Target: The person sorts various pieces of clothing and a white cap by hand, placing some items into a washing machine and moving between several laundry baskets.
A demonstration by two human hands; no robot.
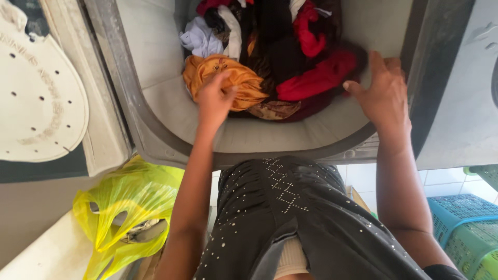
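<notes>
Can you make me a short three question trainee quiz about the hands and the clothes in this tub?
1. True or false: the left hand grips the crumpled orange cloth.
2. Which lies nearest the right hand: A the white garment, B the bright red cloth, C the yellow plastic bag?
3. Fill in: the translucent yellow plastic bag hangs below the grey washing tub, on the person's ____ side.

Key: 1 true. 2 B. 3 left.
</notes>
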